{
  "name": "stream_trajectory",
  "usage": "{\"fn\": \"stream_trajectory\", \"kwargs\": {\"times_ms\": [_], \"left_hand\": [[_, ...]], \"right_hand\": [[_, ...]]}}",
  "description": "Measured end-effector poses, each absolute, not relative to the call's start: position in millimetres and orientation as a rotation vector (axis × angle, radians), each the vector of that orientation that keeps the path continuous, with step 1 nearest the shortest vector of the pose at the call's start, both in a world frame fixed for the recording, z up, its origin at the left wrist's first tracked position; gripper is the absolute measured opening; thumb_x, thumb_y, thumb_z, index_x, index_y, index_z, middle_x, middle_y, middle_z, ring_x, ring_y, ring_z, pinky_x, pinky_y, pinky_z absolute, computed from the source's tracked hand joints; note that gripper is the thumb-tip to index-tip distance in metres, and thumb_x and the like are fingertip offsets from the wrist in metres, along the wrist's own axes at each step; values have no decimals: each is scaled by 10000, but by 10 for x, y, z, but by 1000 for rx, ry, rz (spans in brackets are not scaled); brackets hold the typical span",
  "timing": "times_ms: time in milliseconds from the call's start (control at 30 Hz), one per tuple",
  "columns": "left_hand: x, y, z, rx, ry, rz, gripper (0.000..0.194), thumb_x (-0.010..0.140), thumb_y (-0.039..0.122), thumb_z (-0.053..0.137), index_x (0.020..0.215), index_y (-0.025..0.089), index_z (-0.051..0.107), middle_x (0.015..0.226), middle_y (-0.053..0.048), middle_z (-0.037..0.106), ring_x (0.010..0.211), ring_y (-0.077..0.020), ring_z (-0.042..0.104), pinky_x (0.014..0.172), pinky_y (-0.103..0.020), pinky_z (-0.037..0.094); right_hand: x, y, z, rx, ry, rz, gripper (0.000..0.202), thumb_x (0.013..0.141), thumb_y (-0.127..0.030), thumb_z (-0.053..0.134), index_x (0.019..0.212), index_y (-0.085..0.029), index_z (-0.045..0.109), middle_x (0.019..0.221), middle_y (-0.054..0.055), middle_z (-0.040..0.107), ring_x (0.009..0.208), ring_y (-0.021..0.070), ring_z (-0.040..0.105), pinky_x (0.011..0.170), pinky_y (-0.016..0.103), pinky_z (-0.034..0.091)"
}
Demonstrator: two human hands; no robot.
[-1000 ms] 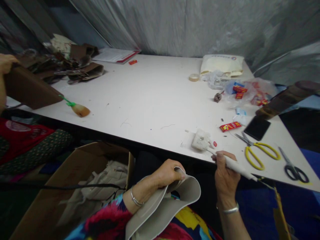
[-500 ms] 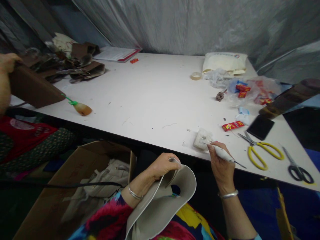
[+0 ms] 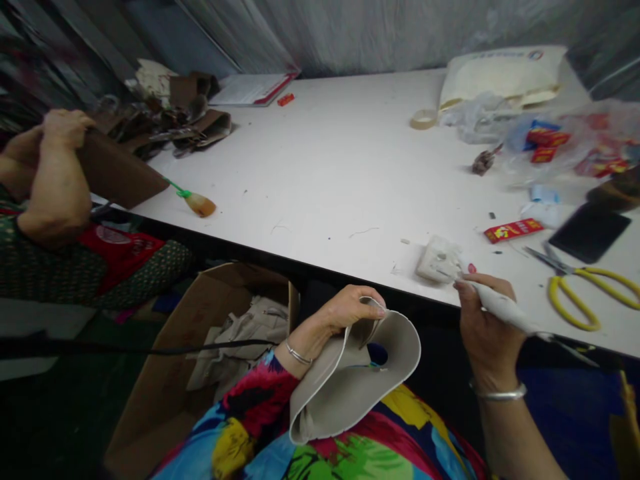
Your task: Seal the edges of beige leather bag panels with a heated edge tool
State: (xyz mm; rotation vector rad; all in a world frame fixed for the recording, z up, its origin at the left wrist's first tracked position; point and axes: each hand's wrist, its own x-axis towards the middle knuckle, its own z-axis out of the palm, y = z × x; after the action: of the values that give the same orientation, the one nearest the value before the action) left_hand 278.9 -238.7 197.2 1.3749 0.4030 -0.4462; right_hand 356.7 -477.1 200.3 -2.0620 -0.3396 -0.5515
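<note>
My left hand (image 3: 356, 307) pinches the upper rim of a light grey bag body (image 3: 345, 400), a curved, open-topped piece with a dark round hole in it. The bag stands over my lap, its opening facing up. In my right hand (image 3: 487, 333) is a white-handled tool (image 3: 500, 308), gripped like a pen. A thin shaft sticks out from its rear end; its kind is unclear. The front end of the tool is close to a whitish block (image 3: 436, 260) with a small hollow, at the table's front edge. Whether they touch is hard to tell.
Yellow-handled scissors (image 3: 575, 293), a phone (image 3: 590, 232), a red packet (image 3: 513, 231) and a tape roll (image 3: 423, 119) lie right on the white table (image 3: 320, 173). Left, a co-worker's hands hold a brown piece (image 3: 120, 170) near a glue bottle (image 3: 199, 204). Below stands a carton (image 3: 165, 373).
The view has shifted, so the table's things sit farther right. The co-worker's arms show more. My left hand keeps the bag; my right hand with the tool has drawn slightly back from the block.
</note>
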Motion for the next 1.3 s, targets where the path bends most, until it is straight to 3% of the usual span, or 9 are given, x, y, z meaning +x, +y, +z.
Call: {"fn": "stream_trajectory", "kwargs": {"times_ms": [133,200,633,1067,1300], "left_hand": [[2796,-2379,1949,1394,354,-436,254,628,302,871,791,143,758,729,1,701,695,-106,593,741,-257,461],[2800,-2382,1956,1412,356,-430,251,618,290,876,782,139,762,748,-6,711,715,-112,599,758,-261,459],[2792,-2437,2022,1319,405,-401,316,557,253,895,813,123,764,746,-15,714,689,-109,600,738,-256,456],[2791,-2480,1954,1246,466,-374,381,514,244,913,840,112,764,774,-26,726,697,-114,621,751,-268,463],[2808,-2451,1904,1162,578,-314,397,472,222,924,810,113,747,732,-30,717,654,-119,617,686,-255,464]], "right_hand": [[3288,-4686,2002,-1745,-154,-55,352,973,-537,691,942,-187,707,734,21,700,657,187,690,648,303,566],[3198,-4657,1971,-1680,-149,56,365,948,-550,714,900,-189,705,697,18,691,625,178,674,609,282,548],[3120,-4639,1810,-1698,-174,221,376,943,-562,707,871,-193,715,720,18,686,692,177,646,658,275,519],[3203,-4522,1774,-1697,-169,250,422,920,-612,713,890,-192,692,683,20,678,624,183,642,583,273,517],[3095,-4558,1796,-1753,-387,190,319,948,-543,715,885,-230,736,870,42,704,814,209,644,755,340,551]]}}
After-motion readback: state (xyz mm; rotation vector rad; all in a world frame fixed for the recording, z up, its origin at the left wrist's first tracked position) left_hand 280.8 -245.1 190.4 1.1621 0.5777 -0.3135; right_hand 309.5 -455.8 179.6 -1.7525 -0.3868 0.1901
